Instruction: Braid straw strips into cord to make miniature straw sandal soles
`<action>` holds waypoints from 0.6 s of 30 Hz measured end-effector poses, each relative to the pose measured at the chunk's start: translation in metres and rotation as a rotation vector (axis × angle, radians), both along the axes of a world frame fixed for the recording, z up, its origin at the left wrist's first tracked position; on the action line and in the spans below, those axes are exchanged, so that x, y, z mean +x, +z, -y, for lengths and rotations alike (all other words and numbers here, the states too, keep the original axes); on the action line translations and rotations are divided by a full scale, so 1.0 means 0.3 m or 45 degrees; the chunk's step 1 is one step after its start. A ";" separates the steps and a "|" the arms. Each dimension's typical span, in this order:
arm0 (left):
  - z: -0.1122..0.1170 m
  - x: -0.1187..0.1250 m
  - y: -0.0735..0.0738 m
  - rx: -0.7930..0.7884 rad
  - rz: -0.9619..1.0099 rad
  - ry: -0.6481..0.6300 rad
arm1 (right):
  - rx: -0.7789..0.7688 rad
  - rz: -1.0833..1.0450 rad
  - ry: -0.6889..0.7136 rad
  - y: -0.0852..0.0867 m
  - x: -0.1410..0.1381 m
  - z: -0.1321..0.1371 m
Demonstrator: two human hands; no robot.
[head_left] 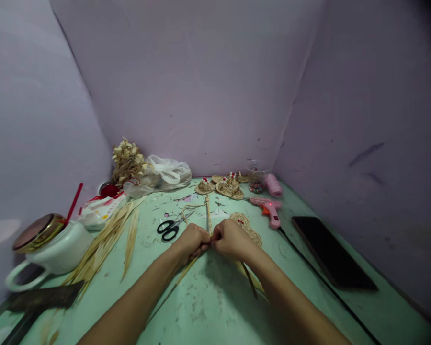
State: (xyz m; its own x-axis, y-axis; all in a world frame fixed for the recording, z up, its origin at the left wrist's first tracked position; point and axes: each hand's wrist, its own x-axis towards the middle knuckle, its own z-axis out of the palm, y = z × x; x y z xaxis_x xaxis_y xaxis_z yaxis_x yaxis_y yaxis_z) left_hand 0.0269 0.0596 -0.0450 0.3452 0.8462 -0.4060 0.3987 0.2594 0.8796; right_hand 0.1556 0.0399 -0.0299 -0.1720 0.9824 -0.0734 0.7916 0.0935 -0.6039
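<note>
Both hands meet at the middle of the green table (pixel 208 311), closed around the lower end of a thin braid of dried leaf strips (pixel 209 215). My left hand (pixel 193 241) pinches it from the left, and my right hand (pixel 230 237) pinches it from the right. The braid stretches away from me to a narrow tip. Loose strip ends (pixel 251 280) hang out under both wrists. Left of my hands lie black-handled scissors (pixel 170 230). A flat coiled braid piece (pixel 249 227) lies just beyond my right hand, partly covered by it.
A pink glue gun (pixel 269 208) and a dark phone (pixel 332 251) lie on the right, a cord running forward. Small woven hats (pixel 230 188) sit at the back. Dried strips (pixel 107 235), a white mug (pixel 61 249) and a hammer-like tool (pixel 45 297) occupy the left.
</note>
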 end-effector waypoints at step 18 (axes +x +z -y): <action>-0.021 -0.030 -0.014 -0.041 0.127 -0.091 | -0.461 -0.760 -0.327 0.000 -0.008 -0.019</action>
